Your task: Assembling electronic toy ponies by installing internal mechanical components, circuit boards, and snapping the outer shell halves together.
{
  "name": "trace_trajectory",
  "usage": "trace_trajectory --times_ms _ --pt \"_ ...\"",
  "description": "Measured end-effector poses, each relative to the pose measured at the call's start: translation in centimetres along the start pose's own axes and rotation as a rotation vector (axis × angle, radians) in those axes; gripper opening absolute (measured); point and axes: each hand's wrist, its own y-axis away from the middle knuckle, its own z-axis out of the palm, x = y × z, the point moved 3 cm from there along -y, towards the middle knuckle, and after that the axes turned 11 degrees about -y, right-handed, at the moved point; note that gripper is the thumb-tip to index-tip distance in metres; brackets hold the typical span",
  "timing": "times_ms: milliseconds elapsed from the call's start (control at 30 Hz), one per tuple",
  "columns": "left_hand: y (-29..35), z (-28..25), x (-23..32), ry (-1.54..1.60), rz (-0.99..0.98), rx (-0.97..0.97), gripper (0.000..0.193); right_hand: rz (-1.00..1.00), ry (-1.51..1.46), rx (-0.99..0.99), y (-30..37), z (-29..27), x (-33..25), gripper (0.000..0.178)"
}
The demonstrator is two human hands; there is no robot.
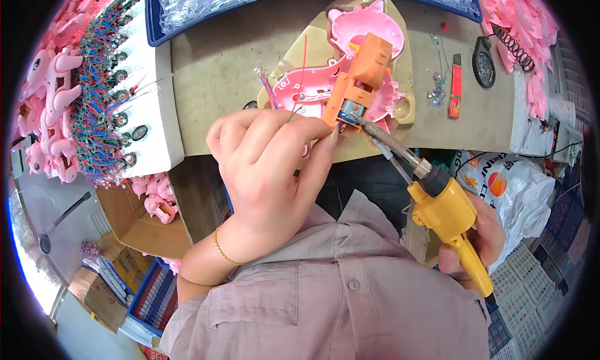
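Observation:
My right hand (484, 235) grips a yellow soldering gun (444, 210) by its handle. The gun's metal tip reaches up and left to a small motor (355, 109) in an orange plastic housing (370, 60). At the housing's lower left edge, my left hand (269, 154) is closed, thumb and index fingertip pinched beside the motor; what they hold is hidden. A thin red wire (305, 60) and a green wire (295, 113) stick out beside that hand. Beneath the housing lie pink pig-shaped shell halves (365, 27) on a tan fixture (405, 60).
Blue trays (206, 9) of clear plastic parts line the far edge. Left, a white board (150, 119) carries speakers with bundled wires (100, 104), beside pink pig bodies (59, 85). At right lie a red box cutter (455, 88), solder bits (436, 94) and a black coiled-wire stand (483, 61).

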Motion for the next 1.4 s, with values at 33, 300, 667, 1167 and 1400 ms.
trace_trajectory --times_ms 33,300,667,1167,1400 --pt "0.1 0.1 0.0 -0.001 -0.001 -0.001 0.013 0.001 -0.001 0.000 -0.1 0.0 0.1 0.070" --pt "0.2 0.7 -0.2 0.032 -0.030 0.019 0.016 -0.019 -0.012 0.072 0.9 0.1 0.5 0.066" --pt "0.2 0.9 -0.2 0.066 -0.047 -0.064 0.011 0.051 -0.107 -0.026 -0.3 0.0 0.1 0.066" --pt "0.0 0.6 -0.2 0.101 -0.069 -0.129 0.009 0.048 -0.221 0.030 -0.5 0.6 0.2 0.050" --pt "0.0 0.6 -0.6 0.075 -0.043 -0.121 0.008 -0.273 0.026 -0.065 -0.8 0.9 0.6 0.047"
